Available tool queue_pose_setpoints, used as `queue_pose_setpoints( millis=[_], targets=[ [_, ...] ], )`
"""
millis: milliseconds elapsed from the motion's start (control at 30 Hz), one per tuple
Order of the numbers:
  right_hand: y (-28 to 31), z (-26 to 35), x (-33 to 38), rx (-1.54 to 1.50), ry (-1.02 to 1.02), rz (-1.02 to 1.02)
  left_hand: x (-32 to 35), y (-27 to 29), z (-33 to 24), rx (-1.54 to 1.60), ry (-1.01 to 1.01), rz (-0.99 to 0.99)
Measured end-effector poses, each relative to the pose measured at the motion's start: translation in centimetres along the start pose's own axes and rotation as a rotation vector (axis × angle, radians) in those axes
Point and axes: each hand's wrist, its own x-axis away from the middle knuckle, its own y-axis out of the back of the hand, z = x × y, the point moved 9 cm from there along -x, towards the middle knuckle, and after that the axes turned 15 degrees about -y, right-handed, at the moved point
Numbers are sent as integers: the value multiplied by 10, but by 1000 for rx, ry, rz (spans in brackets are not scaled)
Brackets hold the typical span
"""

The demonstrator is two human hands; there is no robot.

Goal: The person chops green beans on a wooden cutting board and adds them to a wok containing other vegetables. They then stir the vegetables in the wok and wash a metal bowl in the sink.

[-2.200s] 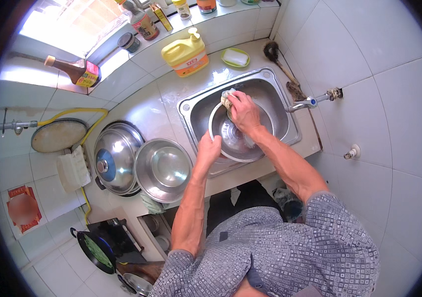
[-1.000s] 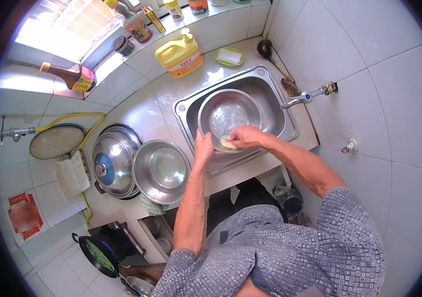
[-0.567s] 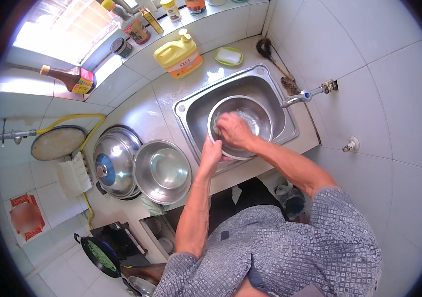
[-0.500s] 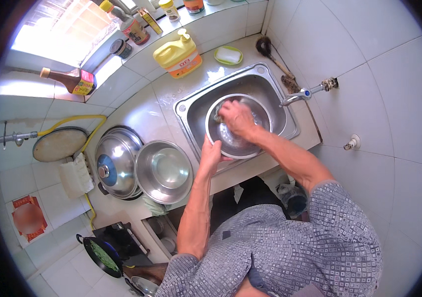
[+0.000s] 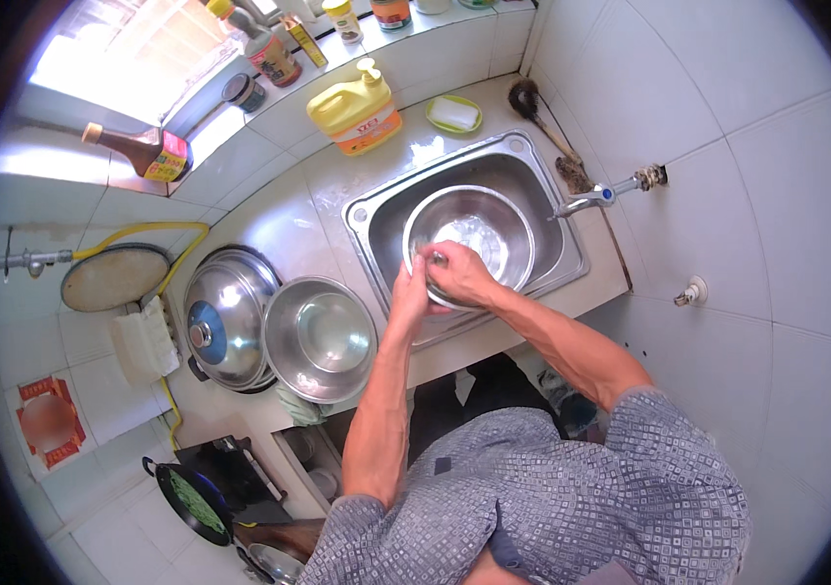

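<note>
Left hand (image 5: pixel 407 297) grips the steel bowl (image 5: pixel 493 219) rim; right hand (image 5: pixel 459 275), curled beside it, should scrub firmly inward.

L hand (image 5: pixel 408 295) grips steel bowl (image 5: pixel 471 244) rim | R hand (image 5: pixel 459 276) inside bowl | in sink (image 5: pixel 373 214)

The white tiled worktop (image 5: pixel 279 219) holds a steel sink (image 5: pixel 542 180) at its centre. At nine o'clock of the sink sit an empty steel bowl (image 5: pixel 321 336) and a lidded pot (image 5: pixel 227 317). At twelve o'clock stand a yellow jug (image 5: pixel 357 107) and a soap dish (image 5: pixel 453 114).

Silver bowl (image 5: pixel 493 219), yellow jug (image 5: pixel 352 105), grey-check shirt (image 5: pixel 571 507).
</note>
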Motion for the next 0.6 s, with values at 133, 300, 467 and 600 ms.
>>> queue_pose_setpoints(
  millis=[133, 300, 467, 600],
  targets=[
    [31, 7, -35, -177, -19, -487, 6, -6, -4, -6, -36, 19],
    [-9, 8, -32, -92, -19, 55, -8, 11, -9, 29, -166, -68],
    [0, -1, 0, 610, 64, 416, -8, 34, -1, -9, -175, -160],
    [50, -6, 5, 1068, 174, 153, 0, 25, -2, -66, -184, -104]
  ],
)
